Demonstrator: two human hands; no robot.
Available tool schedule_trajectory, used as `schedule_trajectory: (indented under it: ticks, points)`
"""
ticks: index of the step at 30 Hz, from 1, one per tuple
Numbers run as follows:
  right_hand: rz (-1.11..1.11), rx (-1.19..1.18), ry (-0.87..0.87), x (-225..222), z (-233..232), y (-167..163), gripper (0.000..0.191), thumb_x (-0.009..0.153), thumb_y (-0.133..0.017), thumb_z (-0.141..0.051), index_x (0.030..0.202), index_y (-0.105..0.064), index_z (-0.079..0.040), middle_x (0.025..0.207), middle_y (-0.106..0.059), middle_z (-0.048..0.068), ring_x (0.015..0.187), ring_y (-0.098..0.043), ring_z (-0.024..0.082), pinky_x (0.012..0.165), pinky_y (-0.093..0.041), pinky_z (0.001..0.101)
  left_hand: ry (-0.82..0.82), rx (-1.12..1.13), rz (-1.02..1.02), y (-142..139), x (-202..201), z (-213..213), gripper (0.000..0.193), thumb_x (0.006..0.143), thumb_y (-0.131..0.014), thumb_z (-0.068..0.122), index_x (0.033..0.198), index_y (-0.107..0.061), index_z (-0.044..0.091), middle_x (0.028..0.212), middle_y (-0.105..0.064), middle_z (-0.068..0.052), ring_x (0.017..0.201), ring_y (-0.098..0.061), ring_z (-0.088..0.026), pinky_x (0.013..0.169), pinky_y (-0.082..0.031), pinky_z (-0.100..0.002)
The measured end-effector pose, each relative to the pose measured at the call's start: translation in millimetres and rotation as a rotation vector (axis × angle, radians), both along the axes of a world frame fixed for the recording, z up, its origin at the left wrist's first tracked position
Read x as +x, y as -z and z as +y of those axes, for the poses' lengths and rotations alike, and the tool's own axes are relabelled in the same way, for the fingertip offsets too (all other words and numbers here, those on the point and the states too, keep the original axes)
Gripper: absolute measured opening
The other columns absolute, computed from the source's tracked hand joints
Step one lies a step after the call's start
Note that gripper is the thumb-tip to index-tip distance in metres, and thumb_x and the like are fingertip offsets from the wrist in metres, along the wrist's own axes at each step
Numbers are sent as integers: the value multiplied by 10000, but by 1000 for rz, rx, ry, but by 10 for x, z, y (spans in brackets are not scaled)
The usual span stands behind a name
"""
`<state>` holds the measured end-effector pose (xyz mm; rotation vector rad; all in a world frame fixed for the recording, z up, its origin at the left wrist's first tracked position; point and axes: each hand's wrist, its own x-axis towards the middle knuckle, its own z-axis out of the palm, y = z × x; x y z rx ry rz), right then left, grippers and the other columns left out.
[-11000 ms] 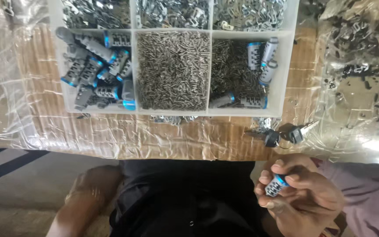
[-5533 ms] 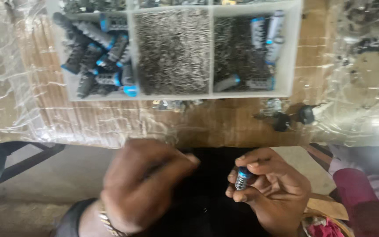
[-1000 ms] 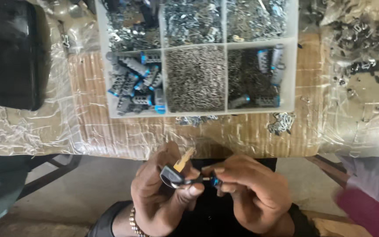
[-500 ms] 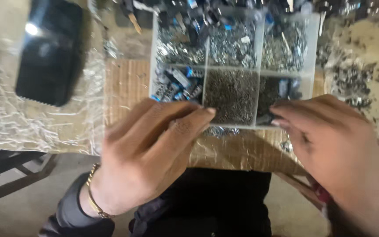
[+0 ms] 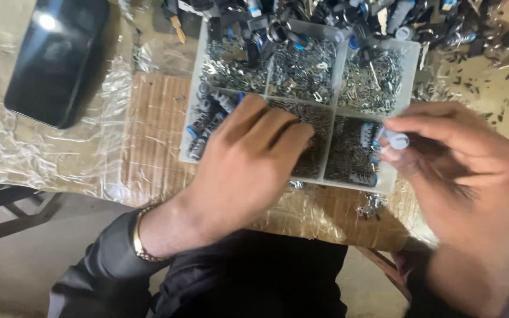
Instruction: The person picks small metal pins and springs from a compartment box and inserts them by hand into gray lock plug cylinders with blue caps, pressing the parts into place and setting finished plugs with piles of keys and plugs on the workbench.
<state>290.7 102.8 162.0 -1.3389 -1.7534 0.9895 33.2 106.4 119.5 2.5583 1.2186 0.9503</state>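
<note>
A clear plastic compartment box (image 5: pixel 192 126) lies on the table, filled with small metal pins, clips and grey-and-blue cylindrical parts (image 5: pixel 206 116). My left hand (image 5: pixel 248 159) rests palm down over the box's near compartments, its fingertips in the middle compartment of thin metal pins (image 5: pixel 316 121); whether it holds anything is hidden. Over the box's right near compartment, my right hand (image 5: pixel 460 165) pinches a small grey-and-blue cylindrical part (image 5: pixel 395 139) between thumb and fingers.
A black phone (image 5: pixel 54 59) lies at the far left on crinkled plastic sheeting (image 5: pixel 42 159). Dark plastic and blue parts (image 5: pixel 325 15) are heaped beyond the box. Loose metal bits (image 5: pixel 372 206) lie near the table's front edge. A bracelet (image 5: pixel 139 238) circles my left wrist.
Both hands rose from my lap, where they worked a small part together, up to the box. The left now lies over the compartments; the right holds a grey-and-blue part above it.
</note>
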Motion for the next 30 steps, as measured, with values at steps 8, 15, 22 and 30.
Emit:
schedule_trajectory:
  ticks: [8, 15, 22, 30]
  points:
    - [762, -187, 46, -391, 34, 424, 286, 950, -755, 50, 1230, -694, 49, 1195, -722, 197, 1019, -737, 209, 927, -648, 302, -46, -107, -46, -48, -63, 16, 117, 959, -771, 63, 1050, -703, 35, 1042, -704, -65, 952, -590, -216, 853, -498, -355]
    - [489, -189, 119, -435, -56, 329, 333, 915, -740, 83, 1239, -665, 60, 1321, -693, 227, 1097, -719, 203, 925, -612, 259, -55, -161, -131, -98, -7, 75, 150, 973, -830, 125, 1027, -710, 52, 1031, -694, -41, 958, -573, -224, 856, -492, -352]
    - [396, -170, 143, -576, -17, 209, 447, 836, -737, 82, 1264, -613, 47, 1240, -672, 236, 1088, -741, 223, 923, -684, 300, 10, -307, -406, -138, 17, 97, 183, 917, -832, 53, 1068, -728, 56, 1042, -741, -55, 923, -664, -164, 798, -495, -305]
    - [269, -143, 145, -546, -78, 253, 325, 854, -750, 137, 1143, -609, 86, 1235, -672, 263, 1061, -755, 263, 876, -705, 316, -13, -550, -677, -191, 28, 66, 195, 919, -814, 4, 1078, -706, 39, 993, -747, -67, 898, -732, -151, 717, -617, -233]
